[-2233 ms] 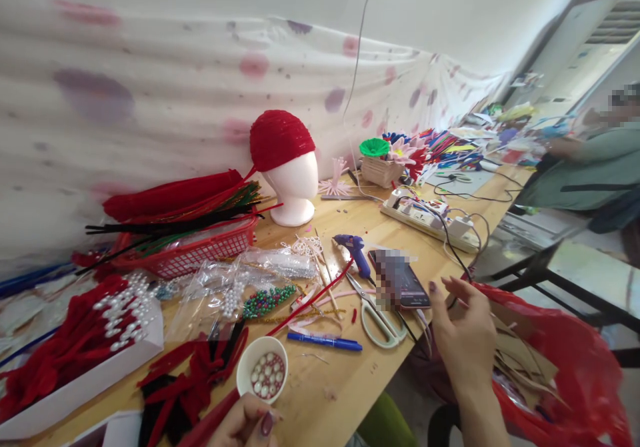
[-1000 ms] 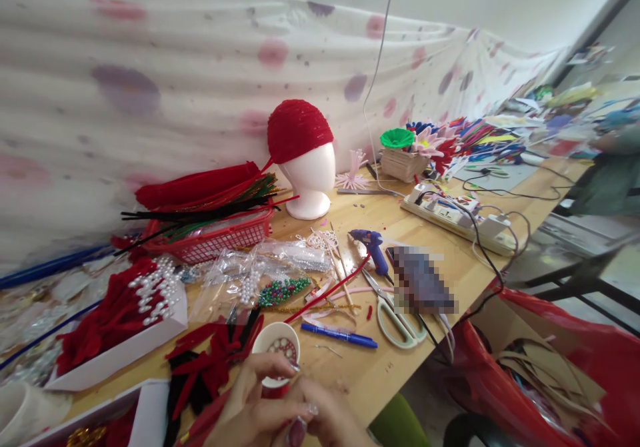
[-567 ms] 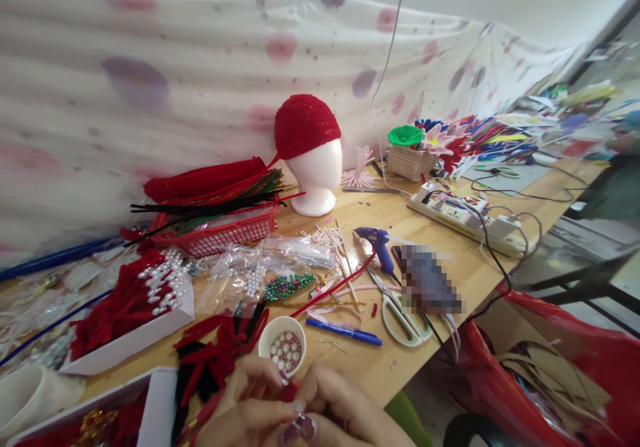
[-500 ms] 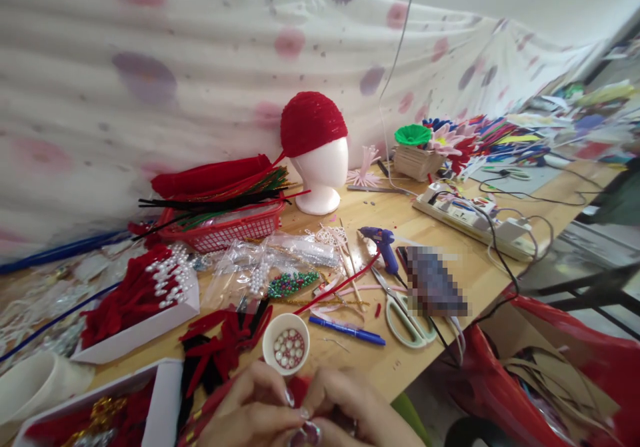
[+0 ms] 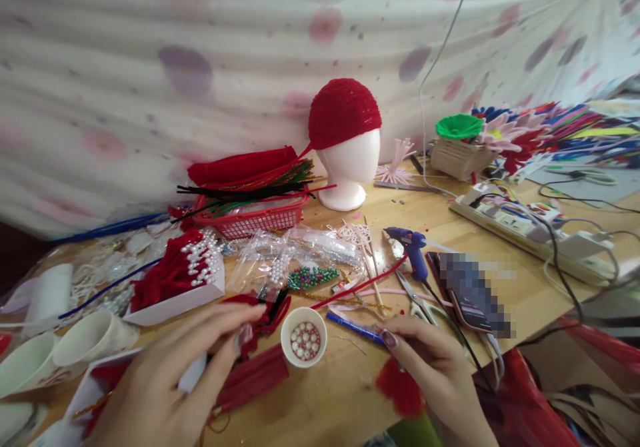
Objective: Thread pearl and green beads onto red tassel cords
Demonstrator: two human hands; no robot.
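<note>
My left hand (image 5: 175,374) is raised over the left side of the table, thumb and fingers apart, with nothing visible between them. My right hand (image 5: 435,367) is closed, with a blurred red fuzzy piece (image 5: 400,387) at its fingertips. Its thumb and forefinger overlap the end of a blue pen (image 5: 353,328) lying on the table. Between the hands stands a white paper cup (image 5: 285,340) holding pearl beads (image 5: 304,342) and small red-pink ones. A dark red tassel (image 5: 257,377) lies beside the cup, near my left hand.
Behind are a red-capped foam head (image 5: 353,167), red basket (image 5: 267,220) and bagged beads (image 5: 310,278). A glue gun (image 5: 413,244), scissors (image 5: 417,300), phone (image 5: 465,300) and power strip (image 5: 525,234) lie right. Paper cups (image 5: 90,340) and a white box (image 5: 175,304) stand left.
My hands were together in front of the cup; they have parted, left hand leftward, right hand rightward with the red fuzzy piece. The view has turned left.
</note>
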